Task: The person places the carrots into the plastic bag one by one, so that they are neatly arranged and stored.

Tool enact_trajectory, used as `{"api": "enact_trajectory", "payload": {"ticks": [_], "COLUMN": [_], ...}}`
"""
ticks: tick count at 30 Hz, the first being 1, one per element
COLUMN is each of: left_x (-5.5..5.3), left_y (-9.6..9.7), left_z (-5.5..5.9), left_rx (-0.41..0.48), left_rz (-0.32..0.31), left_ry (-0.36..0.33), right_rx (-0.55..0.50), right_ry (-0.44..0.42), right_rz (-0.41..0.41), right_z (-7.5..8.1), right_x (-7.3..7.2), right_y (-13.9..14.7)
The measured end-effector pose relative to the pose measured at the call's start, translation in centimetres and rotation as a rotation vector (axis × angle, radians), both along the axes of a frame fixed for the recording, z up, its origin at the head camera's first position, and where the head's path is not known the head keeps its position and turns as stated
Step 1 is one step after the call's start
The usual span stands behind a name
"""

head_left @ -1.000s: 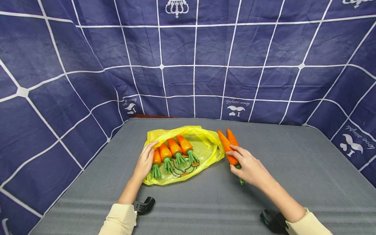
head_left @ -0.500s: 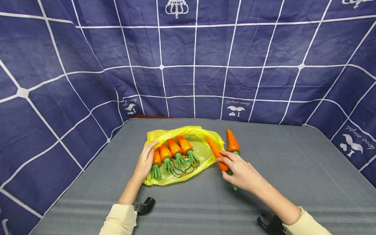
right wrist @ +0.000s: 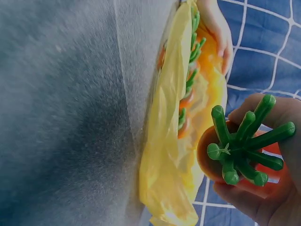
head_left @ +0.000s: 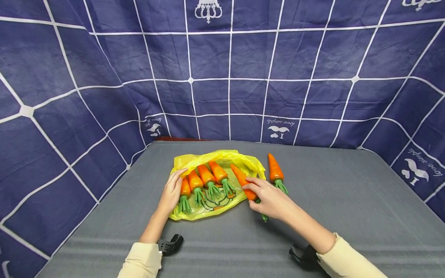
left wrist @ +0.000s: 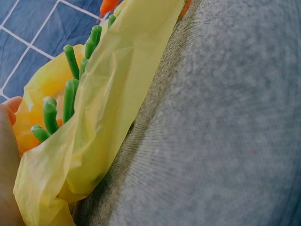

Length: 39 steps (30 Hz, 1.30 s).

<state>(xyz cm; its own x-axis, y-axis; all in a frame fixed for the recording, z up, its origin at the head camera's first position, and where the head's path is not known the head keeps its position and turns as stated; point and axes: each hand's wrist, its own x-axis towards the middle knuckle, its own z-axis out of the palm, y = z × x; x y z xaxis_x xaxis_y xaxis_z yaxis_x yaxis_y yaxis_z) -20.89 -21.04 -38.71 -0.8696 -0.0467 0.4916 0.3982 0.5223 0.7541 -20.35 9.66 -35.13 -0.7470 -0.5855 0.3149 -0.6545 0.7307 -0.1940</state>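
A yellow plastic bag (head_left: 198, 212) lies on its side with its mouth toward me. My left hand (head_left: 170, 191) holds its left rim, the fingertips over the edge. Several orange carrots (head_left: 207, 176) with green stalks lie side by side in the left part of the bag. With fingers and thumb my right hand (head_left: 272, 199) grips another carrot (head_left: 238, 175), its tip inside the mouth at the right. The green stalk (right wrist: 240, 150) of this carrot points at the right wrist camera. In the left wrist view, green stalks (left wrist: 69, 99) show behind the bag's lower edge.
One loose carrot (head_left: 275, 169) lies on the grey table cloth (head_left: 333, 185), right of the bag. A blue curtain (head_left: 250, 96) with white grid lines hangs behind the table and along both sides. Each wrist wears a black strap (head_left: 171, 244).
My right hand has moved left with its carrot, away from the loose one, bringing the tip from outside the bag's right rim into the mouth. The left hand has stayed still.
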Motion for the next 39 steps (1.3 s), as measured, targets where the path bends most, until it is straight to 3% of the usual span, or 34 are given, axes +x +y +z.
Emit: {"api": "enact_trajectory", "payload": {"ticks": [6,21,30,39], "left_x": [0.1,-0.1,0.0,-0.1], "left_y": [0.0,-0.2,-0.2,-0.1], "left_z": [-0.1,0.0,0.0,0.1], "left_rx": [-0.011,-0.009,-0.007,-0.007], "left_rz": [-0.006,-0.003,-0.010,-0.012], "left_ry": [-0.002,0.006,-0.015,0.000], "right_rx": [0.017,0.041,-0.019,-0.098], "right_ry": [-0.013,-0.196,-0.278,-0.341], "right_rz": [0.008,0.001,-0.018,-0.057], "right_z": [-0.1,0.1,-0.4,-1.5], "right_x": [-1.6,-6.0,-8.4,-9.6], "right_y": [-1.0,-4.0,-5.5,-6.1]}}
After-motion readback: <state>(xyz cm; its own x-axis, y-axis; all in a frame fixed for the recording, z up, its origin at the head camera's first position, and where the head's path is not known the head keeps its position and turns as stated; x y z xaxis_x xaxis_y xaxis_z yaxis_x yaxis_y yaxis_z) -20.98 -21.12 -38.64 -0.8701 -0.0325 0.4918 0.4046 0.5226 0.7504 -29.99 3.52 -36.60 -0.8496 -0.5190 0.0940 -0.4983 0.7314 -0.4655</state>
